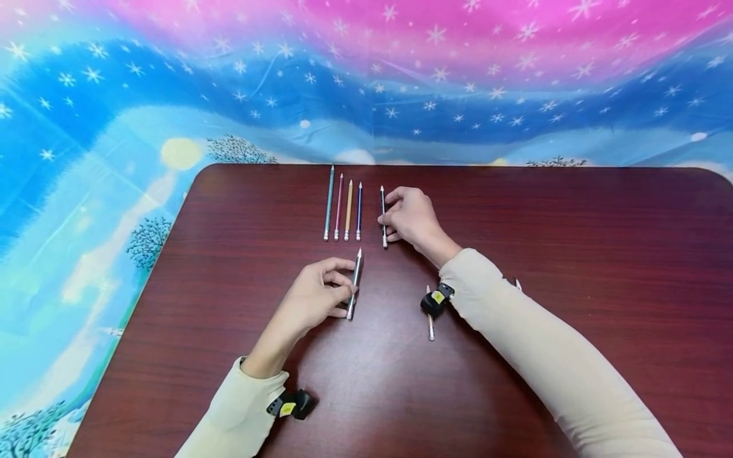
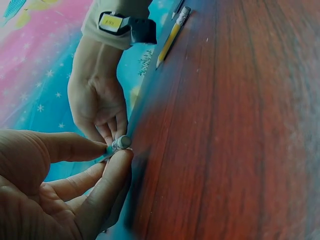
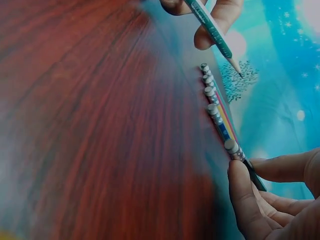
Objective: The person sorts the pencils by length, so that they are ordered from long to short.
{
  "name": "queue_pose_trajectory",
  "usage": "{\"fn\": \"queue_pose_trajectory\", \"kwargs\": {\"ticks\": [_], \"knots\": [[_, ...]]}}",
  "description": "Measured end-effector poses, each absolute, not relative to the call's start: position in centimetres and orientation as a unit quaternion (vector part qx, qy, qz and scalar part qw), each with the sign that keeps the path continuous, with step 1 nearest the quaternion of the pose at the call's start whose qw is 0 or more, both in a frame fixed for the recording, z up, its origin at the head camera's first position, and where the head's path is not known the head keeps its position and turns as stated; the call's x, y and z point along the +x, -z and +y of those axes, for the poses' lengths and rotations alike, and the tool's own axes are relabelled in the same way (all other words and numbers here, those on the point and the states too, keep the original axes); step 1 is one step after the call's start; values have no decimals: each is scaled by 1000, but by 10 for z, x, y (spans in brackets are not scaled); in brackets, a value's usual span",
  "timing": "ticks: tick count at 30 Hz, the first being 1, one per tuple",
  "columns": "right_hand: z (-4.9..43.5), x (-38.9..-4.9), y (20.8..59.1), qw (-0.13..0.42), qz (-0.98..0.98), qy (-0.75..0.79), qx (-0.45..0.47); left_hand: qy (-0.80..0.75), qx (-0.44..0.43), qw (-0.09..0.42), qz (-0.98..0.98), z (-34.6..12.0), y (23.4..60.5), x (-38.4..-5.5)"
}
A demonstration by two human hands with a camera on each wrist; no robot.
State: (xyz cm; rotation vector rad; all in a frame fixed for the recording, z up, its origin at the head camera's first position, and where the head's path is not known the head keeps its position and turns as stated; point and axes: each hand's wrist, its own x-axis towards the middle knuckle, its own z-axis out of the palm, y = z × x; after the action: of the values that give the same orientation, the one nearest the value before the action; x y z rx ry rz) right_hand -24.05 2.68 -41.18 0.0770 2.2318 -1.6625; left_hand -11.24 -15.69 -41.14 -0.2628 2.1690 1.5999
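In the head view my left hand point(image 1: 317, 296) pinches a green pencil point(image 1: 356, 273), its point turned away from me and slightly tilted. The right wrist view shows this green pencil point(image 3: 212, 32) raised off the table. Farther back and to the right, my right hand point(image 1: 412, 219) pinches a dark pencil point(image 1: 383, 207) near its eraser end. Left of that one, a teal pencil point(image 1: 329, 207), a pink pencil point(image 1: 339, 207), a yellow pencil point(image 1: 349, 207) and a blue pencil point(image 1: 359, 207) lie side by side, erasers toward me.
Another yellow pencil point(image 2: 172, 40) lies on the brown table point(image 1: 229, 267), partly hidden under the right wrist camera point(image 1: 433, 304) in the head view. A pencil tip point(image 1: 518, 284) peeks out behind the right sleeve point(image 1: 515, 324). A patterned cloth point(image 1: 321, 83) hangs beyond the table edge.
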Motion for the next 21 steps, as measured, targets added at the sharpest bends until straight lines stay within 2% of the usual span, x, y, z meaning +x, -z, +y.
{"fn": "queue_pose_trajectory", "kwargs": {"ticks": [21], "knots": [[-5, -255, 414, 168, 816, 549, 65, -574, -82, 209, 787, -160, 415, -112]]}}
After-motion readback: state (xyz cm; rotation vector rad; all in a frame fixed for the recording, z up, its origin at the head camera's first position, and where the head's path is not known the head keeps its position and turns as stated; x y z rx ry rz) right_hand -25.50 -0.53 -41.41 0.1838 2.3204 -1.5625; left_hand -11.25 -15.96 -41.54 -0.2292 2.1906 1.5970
